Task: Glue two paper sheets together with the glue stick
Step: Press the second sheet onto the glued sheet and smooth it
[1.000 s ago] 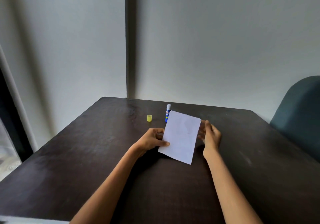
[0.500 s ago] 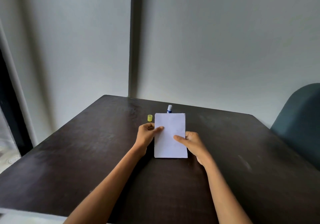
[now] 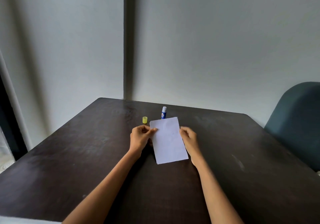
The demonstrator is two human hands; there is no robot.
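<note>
The left hand point(image 3: 140, 138) pinches the upper left edge of the paper sheets point(image 3: 168, 140), thumb on top and fingers curled behind. The right hand point(image 3: 189, 139) curls round the right edge, though its fingertips are blurred and the exact hold is hard to read. The white sheets sit between the two hands, over the middle of the dark desk point(image 3: 69, 163); whether they are lifted or lying flat is not clear. A thin second edge shows along the top right, so two sheets seem stacked. Paper like this is probably very light and limp, easy to crease, and likely to slide while any glue is wet; holding it at opposite edges looks the safest grip. Just beyond stands the glue stick point(image 3: 164, 113), upright and uncapped, with its yellow cap point(image 3: 145, 120) beside it to the left. A dark chair point(image 3: 297, 119) stands at the desk's right.
</note>
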